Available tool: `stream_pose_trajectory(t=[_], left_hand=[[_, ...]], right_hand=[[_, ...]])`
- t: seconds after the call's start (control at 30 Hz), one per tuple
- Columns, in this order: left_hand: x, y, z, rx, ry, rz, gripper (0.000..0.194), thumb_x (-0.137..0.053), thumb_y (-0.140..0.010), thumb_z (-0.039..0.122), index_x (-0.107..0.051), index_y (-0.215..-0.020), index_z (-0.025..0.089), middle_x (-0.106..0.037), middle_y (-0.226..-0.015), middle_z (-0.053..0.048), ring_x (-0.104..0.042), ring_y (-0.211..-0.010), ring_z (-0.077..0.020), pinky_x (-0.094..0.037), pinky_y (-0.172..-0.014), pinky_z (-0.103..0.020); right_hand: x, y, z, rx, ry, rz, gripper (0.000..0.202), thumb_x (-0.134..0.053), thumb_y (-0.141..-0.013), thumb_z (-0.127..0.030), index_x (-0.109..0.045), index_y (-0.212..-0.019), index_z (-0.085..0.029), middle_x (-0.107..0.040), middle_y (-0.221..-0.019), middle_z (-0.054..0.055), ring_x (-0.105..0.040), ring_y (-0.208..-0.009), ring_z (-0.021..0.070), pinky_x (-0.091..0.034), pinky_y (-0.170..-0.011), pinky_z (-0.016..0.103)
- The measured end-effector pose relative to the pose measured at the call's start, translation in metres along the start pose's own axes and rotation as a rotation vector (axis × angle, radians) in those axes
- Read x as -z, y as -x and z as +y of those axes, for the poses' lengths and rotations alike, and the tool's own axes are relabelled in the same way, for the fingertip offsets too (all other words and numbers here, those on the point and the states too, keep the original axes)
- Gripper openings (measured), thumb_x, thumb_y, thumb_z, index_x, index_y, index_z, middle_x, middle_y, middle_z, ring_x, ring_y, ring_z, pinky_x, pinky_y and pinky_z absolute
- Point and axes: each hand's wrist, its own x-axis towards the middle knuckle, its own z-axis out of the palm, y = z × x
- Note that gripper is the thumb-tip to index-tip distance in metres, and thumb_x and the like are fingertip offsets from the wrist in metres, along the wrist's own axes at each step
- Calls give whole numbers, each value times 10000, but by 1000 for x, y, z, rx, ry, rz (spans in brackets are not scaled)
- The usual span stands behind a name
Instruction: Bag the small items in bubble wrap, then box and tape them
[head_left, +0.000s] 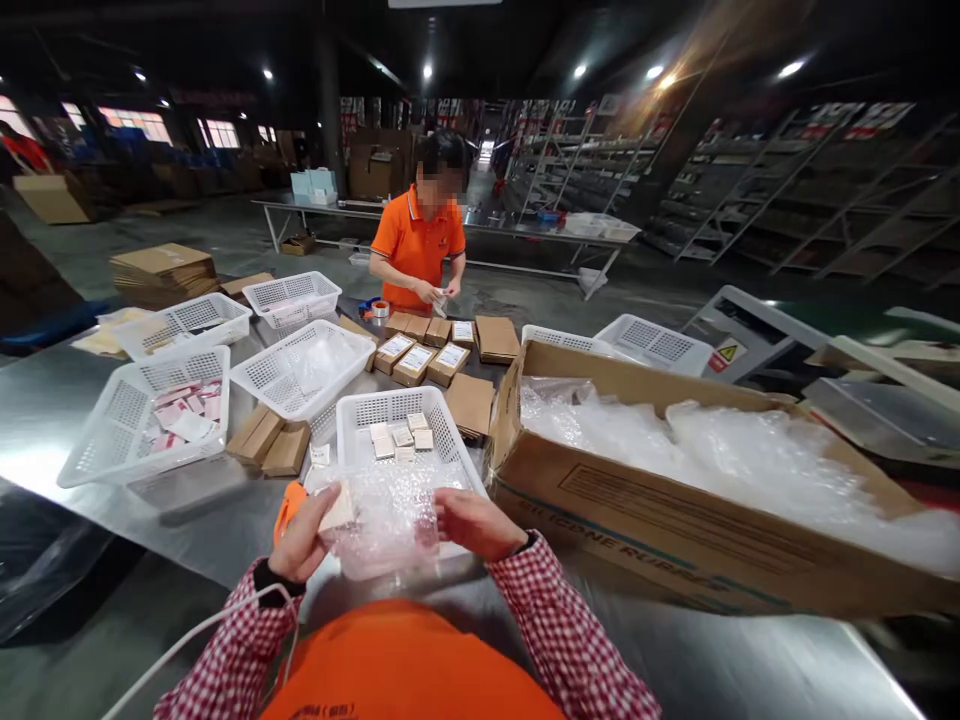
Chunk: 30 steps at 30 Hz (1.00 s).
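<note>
Bubble wrap (pixel 382 520) pinched in both hands, left (pixel 304 545) and right (pixel 472 522); I'd keep the grip snug, folding tight around the small item.

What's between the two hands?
Head view: a bubble-wrap sheet spans from the left hand to the right hand, both gripping it, with a small pale item at the left thumb.

Red-and-white checked sleeves (pixel 570 640), black wristbands, an orange vest front, a white cable along the left sleeve
</note>
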Motion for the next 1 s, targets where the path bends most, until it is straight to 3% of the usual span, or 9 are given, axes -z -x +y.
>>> stream_pose_trajectory(t=[0.1,0.23,0.33,0.47,0.6,0.67,0.73,0.83,1.0], left_hand=[[3,-3,-2,42,69,-2,330,-659,-782,342,-643,-1038,135,-727,-899,-84,-685,-833,-214,-556,-713,-307],[-3,3,-10,130,103,-62,295,-715,-743,311,-659,-985,152,-728,-899,-65,-693,-770,-186,-561,-718,-296],[-9,7,-13,146,124,-55,232,-750,-694,164,-668,-910,166,-731,-881,-32,-694,-747,-171,-570,-697,-292],[-19,3,-10,152,260,21,80,-631,-801,113,-675,-855,154,-740,-823,-39,-694,-711,-153,-571,-623,-257],[-35,-7,-9,52,451,87,187,-503,-893,134,-680,-847,170,-746,-858,-29,-695,-755,-121,-564,-679,-214],[-41,-9,-11,28,473,57,195,-494,-898,135,-685,-869,163,-745,-894,-40,-692,-819,-125,-558,-733,-210],[-44,-9,-15,36,465,-6,161,-527,-881,143,-687,-897,150,-740,-931,-59,-683,-870,-140,-551,-783,-231],[-40,-6,-19,17,397,-91,143,-641,-808,162,-681,-944,181,-727,-987,-37,-662,-937,-156,-532,-856,-282],[-29,-4,-25,84,281,-233,334,-717,-747,310,-657,-1062,215,-700,-1079,-47,-610,-1068,-202,-460,-975,-375]], right_hand=[[0,0,-11,159,276,79,520,-656,-702,-572,-657,-1060,-195,-668,-1022,84,-595,-987,229,-422,-907,399],[-11,-3,-28,204,652,193,297,-600,-796,-454,-666,-735,-170,-655,-717,40,-594,-688,171,-466,-689,310],[-9,-9,-43,284,569,411,276,-627,-782,-427,-613,-673,-174,-566,-579,-8,-514,-540,125,-417,-553,257],[0,-21,-52,568,151,729,269,-716,-690,-449,-630,-770,-207,-598,-712,-10,-540,-663,129,-453,-672,273],[-14,-34,-20,402,-269,495,526,-721,-634,-555,-612,-1040,-238,-631,-1040,46,-588,-963,182,-463,-852,330],[-28,-39,2,212,-230,359,474,-749,-639,-480,-629,-1003,-201,-645,-1002,59,-600,-937,184,-468,-837,327],[-39,-42,13,171,-149,399,364,-761,-643,-409,-637,-893,-174,-646,-870,32,-602,-801,155,-476,-757,298],[-40,-37,-7,274,27,470,280,-733,-672,-397,-621,-780,-165,-588,-708,-14,-538,-635,114,-445,-638,258],[-26,-18,-73,328,386,302,213,-738,-676,-336,-635,-744,-162,-544,-666,-20,-467,-609,109,-390,-575,237]])
